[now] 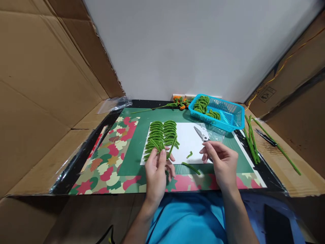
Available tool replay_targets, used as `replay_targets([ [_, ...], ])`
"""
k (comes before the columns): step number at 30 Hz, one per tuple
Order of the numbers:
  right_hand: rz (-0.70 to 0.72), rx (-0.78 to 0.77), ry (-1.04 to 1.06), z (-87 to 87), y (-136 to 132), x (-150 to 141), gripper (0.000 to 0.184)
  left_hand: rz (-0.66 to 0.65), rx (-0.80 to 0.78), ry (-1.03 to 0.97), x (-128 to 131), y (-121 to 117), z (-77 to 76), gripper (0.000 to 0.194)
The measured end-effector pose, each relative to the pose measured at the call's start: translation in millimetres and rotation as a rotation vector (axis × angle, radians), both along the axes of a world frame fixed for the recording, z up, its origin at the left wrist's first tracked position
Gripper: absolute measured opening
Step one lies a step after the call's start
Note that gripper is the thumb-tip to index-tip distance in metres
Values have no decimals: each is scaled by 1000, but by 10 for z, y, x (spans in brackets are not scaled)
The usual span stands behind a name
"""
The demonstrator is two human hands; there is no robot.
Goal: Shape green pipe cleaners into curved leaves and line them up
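My left hand (157, 169) is closed on several green fuzzy pipe cleaner pieces (172, 146), pinched between thumb and fingers. Under and beyond it, bent green pipe cleaner leaves (170, 128) lie in two overlapping columns on a white sheet (184, 139). My right hand (220, 159) hovers over the right part of the sheet, thumb and fingertips drawn together; whatever is between them is too small to make out. Scissors (200, 133) point up-left just beyond it, their handles partly hidden by the hand. A short curled scrap (189, 155) and a straight green piece (191, 168) lie between my hands.
A blue plastic basket (232, 127) with green leaf pieces stands at the back right. Beside it lies an orange-flowered stem (162, 107). Long green stems (251, 140) and a black-handled tool (266, 137) are at right. Cardboard walls (50, 67) flank the table.
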State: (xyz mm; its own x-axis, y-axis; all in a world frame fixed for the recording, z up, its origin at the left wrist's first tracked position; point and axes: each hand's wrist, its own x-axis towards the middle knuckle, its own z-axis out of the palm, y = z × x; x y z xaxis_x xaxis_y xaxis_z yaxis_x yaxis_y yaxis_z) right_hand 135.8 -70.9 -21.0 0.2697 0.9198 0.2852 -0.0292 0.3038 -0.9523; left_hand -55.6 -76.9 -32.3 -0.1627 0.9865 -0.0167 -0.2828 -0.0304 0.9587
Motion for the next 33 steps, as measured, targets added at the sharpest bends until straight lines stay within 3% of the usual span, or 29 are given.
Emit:
replay_targets([
  [6,49,-6,-20,0,7,-11,16,-63,-11,55,16,-22,4,33],
  [9,116,-28,-87,-3,-31,-131,14,-168,-27,102,40,-53,6,37],
  [14,-5,-9,-219,-34,-85,-333,11,-380,-3,178,60,-99,-3,29],
  [22,-11,32,-190,-45,-120,-374,14,-393,0,241,38,-131,2,27],
  [33,126,47,-326,-27,-137,-344,17,-375,1,104,57,-138,-8,29],
])
